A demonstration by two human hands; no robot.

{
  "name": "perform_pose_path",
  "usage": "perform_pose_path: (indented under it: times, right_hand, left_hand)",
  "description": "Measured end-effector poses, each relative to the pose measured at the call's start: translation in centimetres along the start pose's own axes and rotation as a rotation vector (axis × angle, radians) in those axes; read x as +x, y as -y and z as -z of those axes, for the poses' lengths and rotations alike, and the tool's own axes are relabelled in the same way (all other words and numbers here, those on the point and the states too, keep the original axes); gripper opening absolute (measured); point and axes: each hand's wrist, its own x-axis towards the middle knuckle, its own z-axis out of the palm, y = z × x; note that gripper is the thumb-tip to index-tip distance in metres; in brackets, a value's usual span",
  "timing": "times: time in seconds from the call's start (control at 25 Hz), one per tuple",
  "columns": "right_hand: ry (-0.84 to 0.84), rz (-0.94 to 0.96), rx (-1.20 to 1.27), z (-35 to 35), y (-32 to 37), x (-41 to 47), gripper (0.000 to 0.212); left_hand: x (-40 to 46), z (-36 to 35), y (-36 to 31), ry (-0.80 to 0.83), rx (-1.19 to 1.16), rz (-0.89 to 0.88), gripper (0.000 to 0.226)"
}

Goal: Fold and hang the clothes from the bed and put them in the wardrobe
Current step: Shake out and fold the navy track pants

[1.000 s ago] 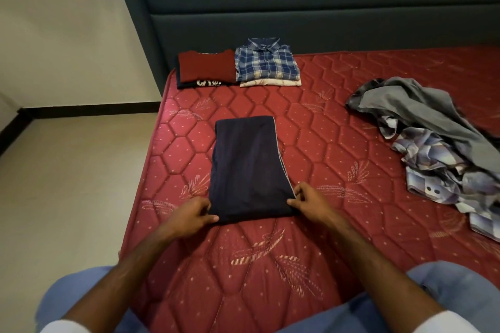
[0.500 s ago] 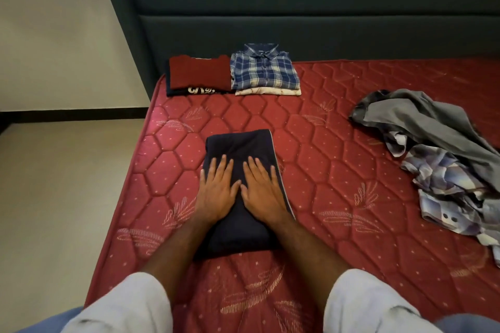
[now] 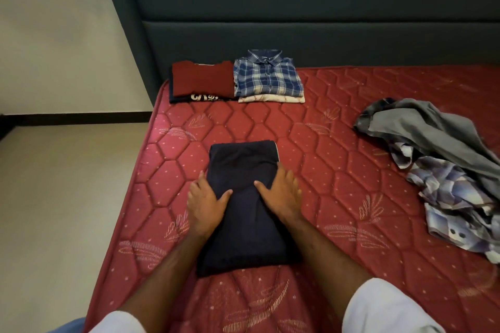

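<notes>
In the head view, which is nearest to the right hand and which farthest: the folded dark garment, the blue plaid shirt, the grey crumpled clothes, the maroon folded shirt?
From the right hand:
1. Folded dark garment: under the hand, touching it.
2. Blue plaid shirt: ahead, by the headboard.
3. Maroon folded shirt: ahead and left, beside the plaid one.
4. Grey crumpled clothes: to the right.
Items 3 and 4 are too close to call.

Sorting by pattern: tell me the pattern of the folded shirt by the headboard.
Blue and white plaid on the shirt, clearest in the head view.
</notes>
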Motion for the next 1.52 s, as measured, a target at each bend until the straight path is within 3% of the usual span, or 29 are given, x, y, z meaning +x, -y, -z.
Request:
perform_pose_path:
  times: [0.08,0.16,0.24,0.36,0.6,0.68,0.84,0.96,1.04,1.2,1.32,1.44,1.52]
  right_hand:
    - [0.095,-0.093,0.257,0.8,-0.4,1.1,0.083]
    - [0.185,-0.133,0.440,0.8,-0.9,2.3,0.090]
    - [0.291,-0.072,0.600,1.6,-0.3,2.5,0.074]
    - [0.410,-0.050,0.839,2.6,0.0,2.8,0.038]
    - [0.400,-0.092,1.080,1.6,2.7,5.4,0.044]
    - [0.436,-0.076,1.112,1.6,6.4,8.2,0.051]
    - [0.490,0.008,1.182,2.5,14.8,14.4,0.040]
    - [0.460,0.031,1.137,-0.8,19.1,19.4,0.053]
    - [0.456,-0.005,1.006,-5.3,18.3,20.5,0.067]
    - [0.318,0.053,0.761,-11.3,14.1,19.9,0.069]
    - [0.349,0.149,0.738,-11.3,13.3,18.7,0.061]
    - [0.343,0.306,0.625,-10.1,11.2,14.3,0.053]
    - [0.361,0.400,0.515,-9.0,9.4,10.7,0.046]
  left_hand:
    - [1.5,0.6,0.6,0.130,-0.231,0.154,0.080]
    - [2.4,1.3,0.7,0.274,-0.629,0.320,0.070]
    - [2.3,1.6,-0.6,0.384,-0.889,0.410,0.046]
    - [2.0,1.1,-2.0,0.375,-0.942,0.366,0.034]
    - [4.0,5.4,-2.8,0.391,-1.045,0.163,0.026]
    - [7.6,8.0,-3.0,0.327,-1.087,0.153,0.026]
    - [15.3,14.0,-3.8,0.280,-1.128,0.059,0.032]
    - [21.9,16.1,-1.8,0.211,-1.024,0.092,0.034]
    - [24.2,14.0,1.8,0.257,-0.902,0.123,0.037]
    - [25.8,8.5,9.9,0.171,-0.801,0.227,0.051]
    - [25.5,8.2,10.2,0.127,-0.701,0.189,0.054]
    - [20.4,6.3,8.9,-0.230,0.060,-0.035,0.065]
    - [15.6,4.5,7.9,-0.311,0.316,-0.195,0.054]
